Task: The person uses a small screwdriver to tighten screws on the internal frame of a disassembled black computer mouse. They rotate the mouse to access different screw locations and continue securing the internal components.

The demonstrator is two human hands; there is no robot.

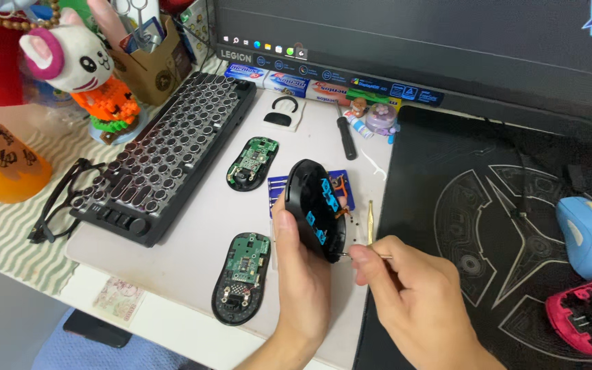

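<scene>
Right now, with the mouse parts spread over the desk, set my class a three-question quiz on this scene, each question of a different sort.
1. True or false: the left hand holds the black mouse shell tilted on edge.
2. Multiple choice: the right hand holds A) a thin metal tool B) scissors C) a keyboard key.
3. Fill in: how many opened mouse bases with green circuit boards lie on the mat?

Key
1. True.
2. A; its tip is at the shell's lower edge.
3. Two: one near the keyboard, at, and one nearer the desk edge.
</scene>
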